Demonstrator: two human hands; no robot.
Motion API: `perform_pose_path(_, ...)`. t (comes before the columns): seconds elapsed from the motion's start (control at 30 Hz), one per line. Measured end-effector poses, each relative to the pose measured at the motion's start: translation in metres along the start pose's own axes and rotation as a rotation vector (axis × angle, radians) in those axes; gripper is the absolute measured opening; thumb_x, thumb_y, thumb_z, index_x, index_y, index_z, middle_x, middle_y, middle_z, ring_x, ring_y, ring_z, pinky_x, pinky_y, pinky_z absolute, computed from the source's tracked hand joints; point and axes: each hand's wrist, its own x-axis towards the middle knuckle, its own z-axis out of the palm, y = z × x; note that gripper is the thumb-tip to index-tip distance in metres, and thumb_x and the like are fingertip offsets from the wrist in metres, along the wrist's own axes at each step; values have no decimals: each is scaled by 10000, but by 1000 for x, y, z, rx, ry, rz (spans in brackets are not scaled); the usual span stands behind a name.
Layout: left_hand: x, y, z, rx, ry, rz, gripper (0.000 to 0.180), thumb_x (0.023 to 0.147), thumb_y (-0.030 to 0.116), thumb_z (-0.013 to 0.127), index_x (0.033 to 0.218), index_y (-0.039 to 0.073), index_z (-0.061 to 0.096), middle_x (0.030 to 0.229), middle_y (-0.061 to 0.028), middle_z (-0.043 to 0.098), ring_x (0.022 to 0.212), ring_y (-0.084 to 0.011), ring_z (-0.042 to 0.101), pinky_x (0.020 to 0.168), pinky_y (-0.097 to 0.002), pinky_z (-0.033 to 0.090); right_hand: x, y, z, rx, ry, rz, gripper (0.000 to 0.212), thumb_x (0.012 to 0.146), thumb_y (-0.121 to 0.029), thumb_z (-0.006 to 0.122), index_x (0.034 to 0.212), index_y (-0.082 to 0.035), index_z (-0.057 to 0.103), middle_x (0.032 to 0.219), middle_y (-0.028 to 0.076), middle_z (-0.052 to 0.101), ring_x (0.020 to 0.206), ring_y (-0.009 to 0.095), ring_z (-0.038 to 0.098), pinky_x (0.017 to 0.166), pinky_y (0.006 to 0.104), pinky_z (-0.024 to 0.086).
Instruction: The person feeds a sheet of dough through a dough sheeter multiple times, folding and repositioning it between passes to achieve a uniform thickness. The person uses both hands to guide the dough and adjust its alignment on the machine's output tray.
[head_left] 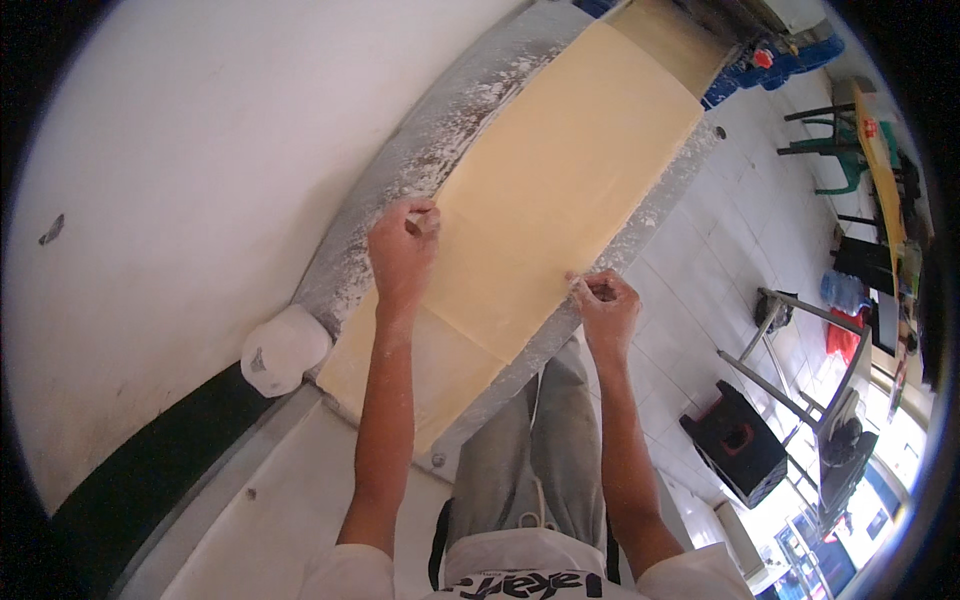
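Observation:
A long, pale yellow dough sheet (575, 150) lies along a flour-dusted metal table, running from near me to the far upper right. Across its near part an overlap line shows, with a paler section of dough (420, 365) beyond it toward me. My left hand (405, 250) is closed at the sheet's left edge, thumb and fingers pinched on the dough there. Opposite it, at the right edge, my right hand (610, 310) is likewise pinched on the dough, its fingers curled. Flour whitens both hands.
The metal table (480, 110) runs beside a white wall (200, 150). A white rounded bundle (285, 350) sits by its near left corner. Rightward on the tiled floor stand a black crate (735, 443) and a metal frame (770, 380). Dark blue material (790, 65) shows at the far end.

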Motion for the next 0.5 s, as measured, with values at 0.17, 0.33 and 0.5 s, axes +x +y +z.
perform_pose_path(0.17, 5, 0, 2, -91, -27, -37, 209, 885, 162, 728, 1041, 26, 704, 846, -134, 716, 698, -246, 686, 694, -379, 547, -3, 0, 7, 122, 46, -109, 190, 868, -163, 815, 831, -18, 698, 733, 25, 691, 646, 76, 622, 597, 286, 515)
perform_pose_path(0.33, 11, 6, 3, -22, -102, -21, 235, 891, 200, 734, 1019, 6, 704, 848, -145, 726, 718, -263, 697, 716, -393, 552, -11, -2, 17, 203, -1, -147, 123, 873, -106, 792, 891, -30, 696, 810, 56, 709, 690, 95, 648, 646, 287, 530)
perform_pose_path(0.5, 16, -2, 2, -39, -184, -102, 259, 893, 219, 744, 1020, -4, 714, 842, -158, 729, 731, -265, 703, 714, -389, 550, -23, -12, 14, -43, 30, -312, 159, 870, -74, 783, 1013, -38, 725, 835, 69, 717, 728, 108, 673, 676, 278, 535)
